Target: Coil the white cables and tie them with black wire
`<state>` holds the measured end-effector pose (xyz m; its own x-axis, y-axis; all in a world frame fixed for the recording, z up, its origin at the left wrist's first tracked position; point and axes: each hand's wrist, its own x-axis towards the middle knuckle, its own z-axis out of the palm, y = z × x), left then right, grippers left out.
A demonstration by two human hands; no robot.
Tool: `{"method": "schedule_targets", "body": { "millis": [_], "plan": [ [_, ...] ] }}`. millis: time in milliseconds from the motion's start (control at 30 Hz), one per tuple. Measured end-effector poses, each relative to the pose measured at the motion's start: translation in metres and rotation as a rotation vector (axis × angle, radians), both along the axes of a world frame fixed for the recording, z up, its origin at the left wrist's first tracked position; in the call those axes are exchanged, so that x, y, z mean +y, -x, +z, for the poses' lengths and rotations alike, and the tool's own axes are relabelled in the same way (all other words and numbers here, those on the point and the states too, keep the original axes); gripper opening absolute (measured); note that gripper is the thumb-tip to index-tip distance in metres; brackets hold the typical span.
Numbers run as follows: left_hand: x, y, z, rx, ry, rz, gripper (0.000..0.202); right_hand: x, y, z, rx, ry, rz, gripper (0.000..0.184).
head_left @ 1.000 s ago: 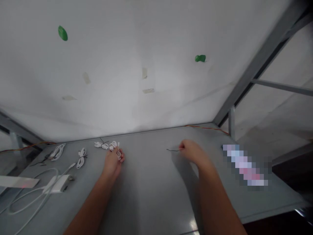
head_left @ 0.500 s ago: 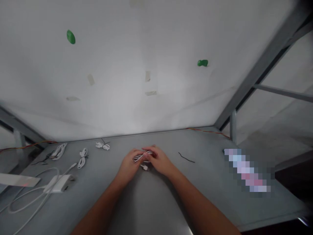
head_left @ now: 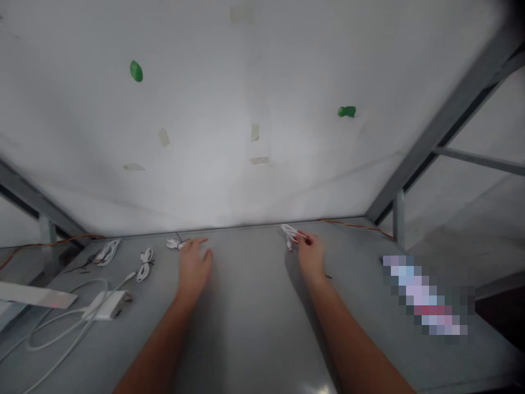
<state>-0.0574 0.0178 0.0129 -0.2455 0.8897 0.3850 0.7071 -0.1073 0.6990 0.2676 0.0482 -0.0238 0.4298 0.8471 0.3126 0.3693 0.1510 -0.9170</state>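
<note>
My right hand (head_left: 310, 254) is closed on a coiled white cable (head_left: 288, 232), whose loops stick out to the left of the fingers above the grey table (head_left: 254, 323). Apart from it, my left hand (head_left: 194, 266) holds nothing, its fingers spread beside a small white cable bundle (head_left: 175, 244) with a black tie. Whether the fingers touch that bundle, I cannot tell. Under my right wrist one end of a black twist tie (head_left: 328, 277) shows; the rest is hidden.
To the left lie a second tied white cable (head_left: 145, 265), a white cable coil (head_left: 109, 253) near loose black ties, and a white power adapter (head_left: 107, 305) with its long cord. A blurred-out object (head_left: 424, 295) lies at right. A white wall (head_left: 213, 186) rises behind.
Both hands were together on the white cable at the middle. They have parted: the right has carried the cable right, the left has let go and moved left. The view has shifted slightly.
</note>
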Motion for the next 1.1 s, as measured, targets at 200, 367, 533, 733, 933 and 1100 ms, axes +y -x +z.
{"method": "schedule_targets", "body": {
  "millis": [200, 367, 533, 733, 933, 1100],
  "plan": [
    [0.005, 0.033, -0.012, 0.387, 0.089, 0.306, 0.046, 0.000, -0.025, 0.000, -0.140, 0.126, -0.262, 0.031],
    [0.005, 0.025, -0.013, 0.337, 0.124, 0.124, 0.036, -0.011, -0.009, 0.015, -0.425, 0.077, -0.295, 0.028],
    [0.002, -0.008, -0.010, 0.029, 0.131, -0.100, 0.016, -0.023, 0.033, 0.022, -0.363, 0.032, 0.031, 0.020],
    [-0.014, -0.047, -0.011, -0.250, 0.065, -0.299, 0.008, -0.044, 0.086, 0.020, -0.075, 0.198, 0.534, 0.030],
    [-0.036, -0.070, 0.001, -0.262, 0.034, -0.470, 0.011, -0.053, 0.098, 0.022, 0.047, 0.281, 0.572, 0.041],
    [-0.041, -0.075, 0.004, -0.337, 0.025, -0.483, 0.014, -0.046, 0.092, 0.017, 0.127, 0.266, 0.570, 0.033]
  ]
}}
